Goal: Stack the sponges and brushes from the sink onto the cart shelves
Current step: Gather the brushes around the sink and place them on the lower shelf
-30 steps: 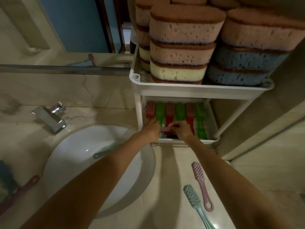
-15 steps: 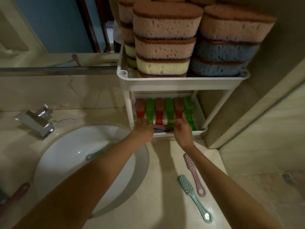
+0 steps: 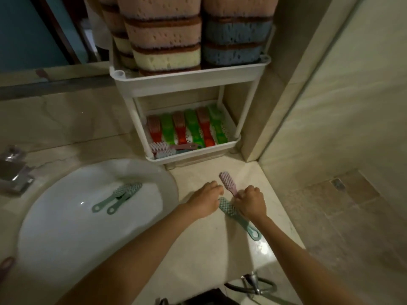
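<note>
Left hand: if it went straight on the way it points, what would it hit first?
Probably the pink brush, lying just ahead of the left hand; depth is unclear, so it might pass over it.

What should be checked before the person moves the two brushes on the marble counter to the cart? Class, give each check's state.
1. Right hand grips the pink plastic long-handled brush: ok.
2. Left hand holds the teal plastic long-handled brush beside it: cannot tell.
3. Free room on the white plastic cart's lower shelf: cannot tell.
4. White ceramic sink emptied: not ok, two teal brushes lie in it.
</note>
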The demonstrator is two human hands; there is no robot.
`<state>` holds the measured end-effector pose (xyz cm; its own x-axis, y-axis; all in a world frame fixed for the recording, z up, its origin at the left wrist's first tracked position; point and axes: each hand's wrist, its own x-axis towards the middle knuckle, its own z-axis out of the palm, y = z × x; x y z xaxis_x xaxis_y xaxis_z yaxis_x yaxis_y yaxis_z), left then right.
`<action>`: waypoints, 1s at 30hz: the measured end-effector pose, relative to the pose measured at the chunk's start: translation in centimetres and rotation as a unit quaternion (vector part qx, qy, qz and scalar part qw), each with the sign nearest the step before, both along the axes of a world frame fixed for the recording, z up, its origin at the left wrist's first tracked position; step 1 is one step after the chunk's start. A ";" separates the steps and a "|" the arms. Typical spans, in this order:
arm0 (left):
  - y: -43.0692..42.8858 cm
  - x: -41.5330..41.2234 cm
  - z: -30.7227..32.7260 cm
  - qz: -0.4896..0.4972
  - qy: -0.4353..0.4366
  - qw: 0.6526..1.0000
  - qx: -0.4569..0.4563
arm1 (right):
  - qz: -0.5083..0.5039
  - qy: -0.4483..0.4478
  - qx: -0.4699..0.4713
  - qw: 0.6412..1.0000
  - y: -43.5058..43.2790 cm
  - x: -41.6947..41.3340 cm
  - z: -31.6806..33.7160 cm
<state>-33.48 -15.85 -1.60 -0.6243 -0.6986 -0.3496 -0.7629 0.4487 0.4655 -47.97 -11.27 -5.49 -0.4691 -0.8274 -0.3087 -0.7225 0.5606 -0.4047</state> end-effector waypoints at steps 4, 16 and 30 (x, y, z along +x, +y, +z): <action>1.9 -1.1 -2.3 -0.111 -0.044 0.993 0.001 | -0.029 -0.026 0.008 0.999 0.6 -0.4 0.0; 2.4 -2.6 -4.2 -0.201 -0.133 0.952 -0.191 | -0.022 0.054 0.017 0.998 1.2 -2.6 0.5; -3.7 3.2 2.9 0.137 -0.046 0.979 -0.141 | 0.062 0.003 -0.194 0.979 -6.0 0.9 6.6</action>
